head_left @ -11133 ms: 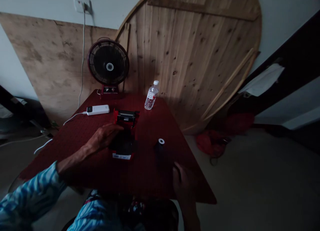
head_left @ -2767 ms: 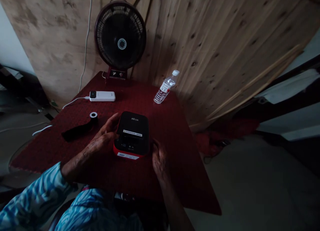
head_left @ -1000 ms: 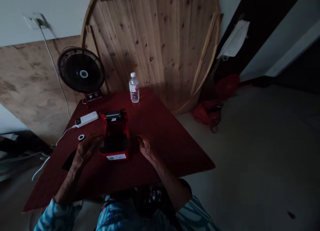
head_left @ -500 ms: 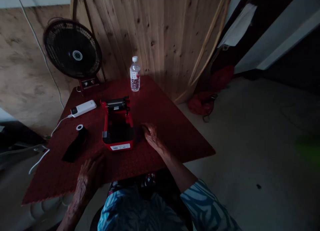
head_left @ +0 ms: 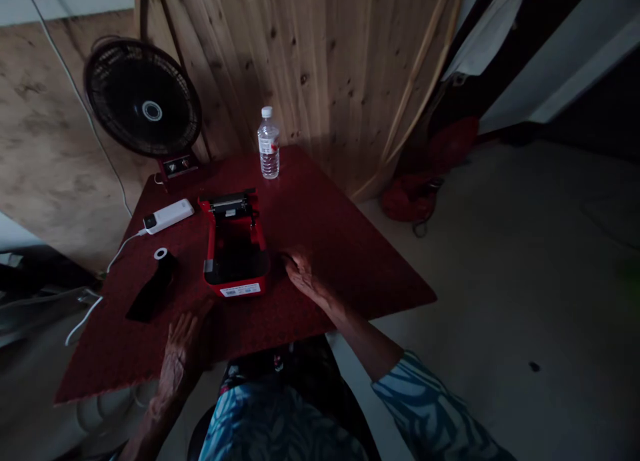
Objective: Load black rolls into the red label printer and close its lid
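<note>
A red and black printer-like device (head_left: 214, 284), its top lifted, stands on the red-covered table (head_left: 320, 214) with a white label on its near side. My right hand (head_left: 304, 278) rests on the table just right of the device, fingers pointing towards its side; it looks open, with nothing seen in it, though shadow covers the fingertips. At the table's front edge lies my left hand (head_left: 185, 338), open, its fingers stretched out below the device's left corner. Left of the device a black ribbon roll (head_left: 159, 281) with a white core lies partly unrolled.
A white power bank (head_left: 170, 216) with a cable lies at the left. Behind it stands a black fan (head_left: 145, 101). A clear plastic bottle (head_left: 269, 148) stands near the wooden wall panel (head_left: 325, 68). Red bags (head_left: 407, 198) sit on the floor beyond the right edge.
The view has shifted slightly. Both hands stay in nearly the same places on the table, and the device and roll have not moved.
</note>
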Available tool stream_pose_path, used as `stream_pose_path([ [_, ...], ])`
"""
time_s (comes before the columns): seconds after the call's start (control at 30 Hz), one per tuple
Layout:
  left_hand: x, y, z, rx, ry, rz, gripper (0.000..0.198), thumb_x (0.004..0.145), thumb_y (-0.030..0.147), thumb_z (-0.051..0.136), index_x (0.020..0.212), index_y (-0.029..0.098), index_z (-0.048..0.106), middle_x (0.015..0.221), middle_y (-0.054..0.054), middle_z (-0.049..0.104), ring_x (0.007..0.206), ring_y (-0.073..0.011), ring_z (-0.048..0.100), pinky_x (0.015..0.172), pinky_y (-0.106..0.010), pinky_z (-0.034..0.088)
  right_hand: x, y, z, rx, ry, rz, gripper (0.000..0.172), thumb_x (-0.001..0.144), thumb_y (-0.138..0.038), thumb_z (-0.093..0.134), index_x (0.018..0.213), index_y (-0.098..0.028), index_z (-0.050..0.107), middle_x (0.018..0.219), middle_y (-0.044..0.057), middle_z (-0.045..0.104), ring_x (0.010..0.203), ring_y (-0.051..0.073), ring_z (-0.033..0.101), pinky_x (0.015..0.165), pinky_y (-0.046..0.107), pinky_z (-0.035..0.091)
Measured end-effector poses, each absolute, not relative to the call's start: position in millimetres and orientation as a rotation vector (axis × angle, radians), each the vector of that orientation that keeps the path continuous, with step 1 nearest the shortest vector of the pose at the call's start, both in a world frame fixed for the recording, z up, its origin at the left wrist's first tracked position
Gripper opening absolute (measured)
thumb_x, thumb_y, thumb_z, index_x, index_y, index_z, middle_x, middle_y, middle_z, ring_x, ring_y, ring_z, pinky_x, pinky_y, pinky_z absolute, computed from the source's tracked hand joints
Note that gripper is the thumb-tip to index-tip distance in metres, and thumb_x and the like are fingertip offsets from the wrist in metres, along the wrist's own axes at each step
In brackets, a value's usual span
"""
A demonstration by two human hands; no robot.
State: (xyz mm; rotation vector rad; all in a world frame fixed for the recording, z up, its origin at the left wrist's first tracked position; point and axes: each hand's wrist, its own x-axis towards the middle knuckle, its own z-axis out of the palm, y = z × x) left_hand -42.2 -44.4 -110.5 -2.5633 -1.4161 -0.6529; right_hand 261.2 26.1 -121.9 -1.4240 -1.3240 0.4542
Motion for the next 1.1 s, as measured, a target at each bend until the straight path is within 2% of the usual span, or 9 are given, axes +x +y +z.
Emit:
stream_pose_path([
  [0.1, -45.4, -43.4, -113.0, -2.527, -1.346, -0.678, 0.042, 0.097, 0.019, 0.035, 0.135, 0.020, 0.052, 0.086, -0.009, 0.069, 0.082, -0.0261, 0.063, 0.079, -0.038, 0.045, 261.5, 22.2, -117.9, -1.364, -1.504, 0.456, 0.020, 0.083, -0.023, 0.055, 0.089, -0.026, 0.074, 0.094, 0.004, 0.075, 0.093, 0.022, 0.066, 0.091, 0.038, 0.050],
  [0.2, -47.7, -43.3, -113.9, -2.550, -1.352, -0.669, 0.051, 0.095, 0.016, 0.033, 0.145, 0.025, 0.042, 0.097, -0.009, 0.070, 0.091, -0.0264, 0.065, 0.084, -0.040, 0.045, 264.3, 20.9, -111.8, -1.344, -1.689, 0.421, 0.029, 0.086, -0.019, 0.047, 0.093, -0.025, 0.074, 0.096, 0.006, 0.074, 0.092, 0.023, 0.066, 0.089, 0.039, 0.050],
  [0.3, -46.7, -44.1, -112.1, -2.604, -1.365, -0.690, 0.058, 0.093, 0.013, 0.034, 0.148, 0.028, 0.037, 0.107, -0.010, 0.071, 0.098, -0.0270, 0.065, 0.086, -0.040, 0.046, 266.7, 18.4, -105.9, -1.360, -1.738, 0.420, 0.029, 0.087, -0.020, 0.047, 0.098, -0.026, 0.073, 0.096, 0.006, 0.073, 0.092, 0.022, 0.065, 0.088, 0.036, 0.050],
  [0.47, -41.7, -45.3, -111.9, -2.554, -1.304, -0.763, 0.056, 0.092, 0.011, 0.034, 0.146, 0.024, 0.041, 0.099, -0.009, 0.071, 0.089, -0.0246, 0.066, 0.085, -0.039, 0.047, 267.5, 16.1, -110.0, -1.323, -1.732, 0.378, 0.029, 0.087, -0.019, 0.047, 0.099, -0.026, 0.073, 0.095, 0.005, 0.073, 0.093, 0.021, 0.066, 0.091, 0.035, 0.051],
  [0.67, -46.0, -44.5, -121.6, -2.493, -1.251, -0.708, 0.052, 0.093, 0.008, 0.035, 0.143, 0.016, 0.043, 0.100, -0.010, 0.071, 0.091, -0.0227, 0.065, 0.092, -0.040, 0.045, 267.1, 23.3, -126.5, -1.347, -1.706, 0.315, 0.029, 0.087, -0.018, 0.045, 0.098, -0.023, 0.072, 0.095, 0.007, 0.074, 0.092, 0.022, 0.067, 0.087, 0.037, 0.053],
  [0.8, -53.7, -42.8, -138.5, -2.451, -1.195, -0.740, 0.050, 0.091, 0.007, 0.037, 0.140, 0.015, 0.046, 0.103, -0.012, 0.072, 0.097, -0.0241, 0.067, 0.096, -0.042, 0.045, 267.7, 24.3, -124.3, -1.404, -1.704, 0.349, 0.029, 0.089, -0.020, 0.045, 0.097, -0.024, 0.072, 0.099, 0.007, 0.073, 0.094, 0.022, 0.068, 0.090, 0.037, 0.054],
  [0.93, -62.5, -39.3, -163.5, -2.380, -1.106, -0.779, 0.048, 0.088, 0.004, 0.040, 0.132, 0.016, 0.053, 0.090, -0.011, 0.074, 0.092, -0.0263, 0.070, 0.092, -0.044, 0.047, 270.3, 20.9, -122.3, -1.434, -1.706, 0.347, 0.028, 0.090, -0.023, 0.047, 0.101, -0.026, 0.071, 0.101, 0.005, 0.074, 0.100, 0.022, 0.067, 0.093, 0.036, 0.053],
  [1.1, -72.9, -40.9, -183.3, -2.433, -1.119, -0.869, 0.056, 0.087, 0.007, 0.039, 0.141, 0.020, 0.048, 0.088, -0.010, 0.075, 0.090, -0.0255, 0.071, 0.092, -0.043, 0.048, 271.5, 13.0, -126.3, -1.441, -1.699, 0.330, 0.024, 0.089, -0.026, 0.051, 0.102, -0.028, 0.071, 0.100, 0.004, 0.074, 0.103, 0.023, 0.067, 0.093, 0.039, 0.054],
])
